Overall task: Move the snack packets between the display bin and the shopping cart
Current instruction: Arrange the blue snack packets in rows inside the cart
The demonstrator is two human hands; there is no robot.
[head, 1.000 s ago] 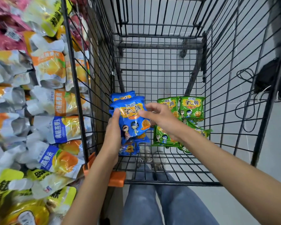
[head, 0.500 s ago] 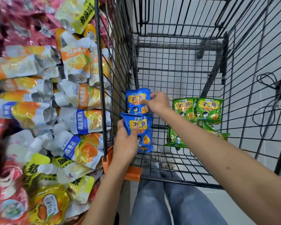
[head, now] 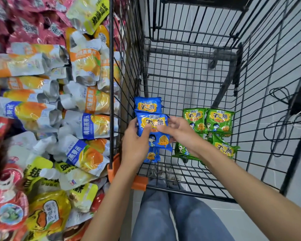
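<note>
Inside the black wire shopping cart (head: 189, 94), near its left wall, both hands hold one blue snack packet (head: 156, 136). My left hand (head: 134, 146) grips its left edge with the thumb on the front. My right hand (head: 179, 131) pinches its right side. A second blue packet (head: 148, 105) lies just behind it, and a third (head: 151, 156) shows below it. Several green snack packets (head: 219, 119) lie on the cart floor to the right. The display bin (head: 59, 105) at the left is heaped with orange, blue, yellow and red pouches.
An orange plastic corner guard (head: 139, 183) sits on the cart's near left corner. My legs in blue jeans (head: 172, 214) stand below the cart's near edge. Black cables (head: 281, 101) and a dark object lie on the grey floor beyond the cart's right wall.
My right hand left the far blue packet and came back onto the blue packet in my left hand. The view shifted slightly.
</note>
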